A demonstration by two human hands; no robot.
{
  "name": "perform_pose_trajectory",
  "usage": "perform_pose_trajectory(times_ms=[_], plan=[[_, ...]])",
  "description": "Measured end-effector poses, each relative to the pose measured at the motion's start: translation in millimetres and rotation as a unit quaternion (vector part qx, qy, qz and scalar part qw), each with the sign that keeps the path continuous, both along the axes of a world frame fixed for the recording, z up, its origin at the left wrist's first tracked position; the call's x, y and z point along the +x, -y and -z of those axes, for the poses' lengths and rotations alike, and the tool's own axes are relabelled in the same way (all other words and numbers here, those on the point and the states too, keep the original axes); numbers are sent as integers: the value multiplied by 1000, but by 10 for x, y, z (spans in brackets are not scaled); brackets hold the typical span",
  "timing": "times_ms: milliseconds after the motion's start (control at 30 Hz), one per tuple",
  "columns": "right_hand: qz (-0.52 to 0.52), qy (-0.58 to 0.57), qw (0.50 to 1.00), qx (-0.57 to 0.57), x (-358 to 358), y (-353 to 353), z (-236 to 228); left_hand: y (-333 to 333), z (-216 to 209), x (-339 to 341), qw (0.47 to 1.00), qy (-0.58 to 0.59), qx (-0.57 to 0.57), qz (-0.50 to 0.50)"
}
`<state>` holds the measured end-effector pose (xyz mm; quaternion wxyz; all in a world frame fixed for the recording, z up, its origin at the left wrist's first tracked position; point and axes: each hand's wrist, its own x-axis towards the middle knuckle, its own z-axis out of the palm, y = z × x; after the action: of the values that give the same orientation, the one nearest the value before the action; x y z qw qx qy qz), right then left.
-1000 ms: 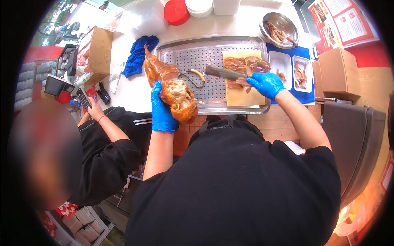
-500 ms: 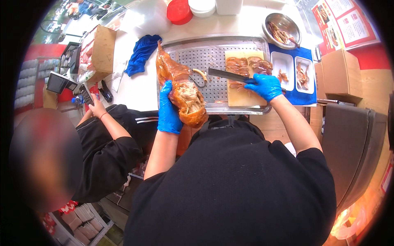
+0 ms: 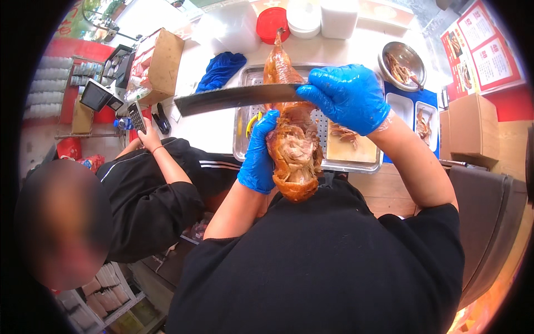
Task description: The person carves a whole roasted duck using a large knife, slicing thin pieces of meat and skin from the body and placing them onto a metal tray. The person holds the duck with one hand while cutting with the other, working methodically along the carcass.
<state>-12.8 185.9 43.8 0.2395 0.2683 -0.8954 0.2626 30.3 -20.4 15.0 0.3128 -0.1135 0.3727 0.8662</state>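
A browned roast duck (image 3: 295,156) is raised above the tray, its neck pointing away from me and its torn, pale flesh facing up. My left hand (image 3: 257,161), in a blue glove, grips its left side. My right hand (image 3: 351,99), gloved too, is closed around the handle of a long, broad-bladed knife (image 3: 233,100). The blade points left and passes over the upper part of the duck; whether it touches cannot be told. Beneath lies a perforated metal tray (image 3: 238,149) with a cutting board (image 3: 356,151) bearing slices of meat (image 3: 344,133), partly hidden by my right hand.
A steel bowl (image 3: 416,53) of bones and two white dishes, one holding meat scraps (image 3: 424,125), stand at the right. A blue cloth (image 3: 222,69) lies left of the tray. At my left a person (image 3: 150,200) holds a remote-like device (image 3: 137,118).
My right hand has lifted the knife from over the board and brought it left across the duck. The duck has come nearer and turned more upright in my left hand. The view has shifted.
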Motion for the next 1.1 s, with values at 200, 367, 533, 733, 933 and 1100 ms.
perform_pose_trajectory(times_ms=[200,367,533,733,933,1100], plan=[[-21,-22,1000,-6,-4,56,-22,60,10,18,998,-11,57,25],[-33,-8,999,-8,10,83,-18,55,-10,36,998,-10,64,17],[-36,-18,999,-4,20,93,-40,56,-20,47,998,4,54,16],[-31,-47,998,-18,6,117,-22,41,-19,59,999,17,36,17],[-30,-52,998,2,25,82,-28,60,-27,77,999,5,30,-9],[-15,-78,996,48,-15,-219,110,141,-81,19,998,-54,12,-28]])
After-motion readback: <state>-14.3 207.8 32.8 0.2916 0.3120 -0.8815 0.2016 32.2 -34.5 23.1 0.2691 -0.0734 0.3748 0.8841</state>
